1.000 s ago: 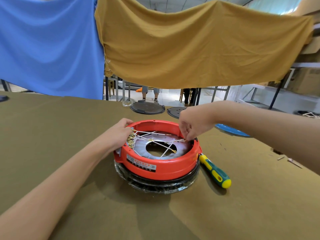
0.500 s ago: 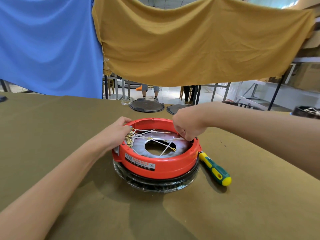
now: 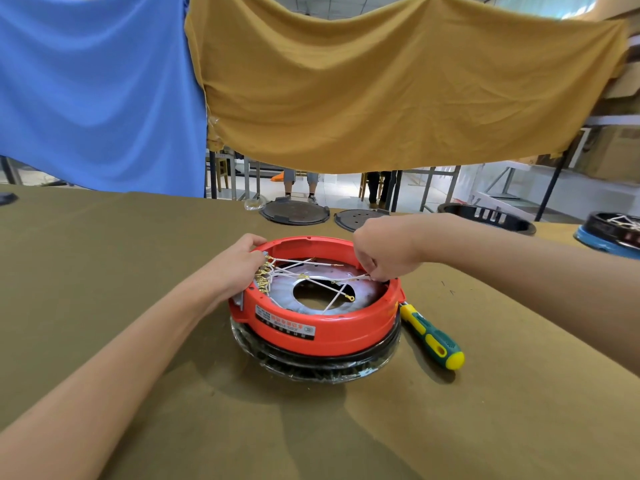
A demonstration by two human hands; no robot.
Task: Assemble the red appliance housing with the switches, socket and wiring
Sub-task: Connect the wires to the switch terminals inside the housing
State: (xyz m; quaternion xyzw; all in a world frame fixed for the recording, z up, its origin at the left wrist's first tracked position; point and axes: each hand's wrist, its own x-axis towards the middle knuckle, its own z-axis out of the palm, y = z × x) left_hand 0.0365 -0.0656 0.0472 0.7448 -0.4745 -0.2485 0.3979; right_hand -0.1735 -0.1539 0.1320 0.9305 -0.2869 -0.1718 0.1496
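The red housing (image 3: pixel 322 327) sits open side up on a black, film-wrapped base (image 3: pixel 315 362) in the middle of the olive counter (image 3: pixel 121 271), with a screwdriver (image 3: pixel 431 336) lying just beside its right wall. It looks like a stiff moulded plastic ring, probably light for its bulk and not fragile, so the thick outer rim seems the safest place to hold it. The white wires (image 3: pixel 311 275) crossing inside are thin and springy, and their brass terminals (image 3: pixel 263 277) cluster at the left wall; these seem likely to bend or pull loose if tugged, so they are better handled near the terminal ends.

The left hand (image 3: pixel 239 265) has its fingers curled over the far-left rim, steadying the housing right beside the terminal cluster. The right hand (image 3: pixel 381 252) reaches in at the right inner wall with its fingers bunched downward, apparently pinching the end of a wire there, though the fingertips themselves are hidden.
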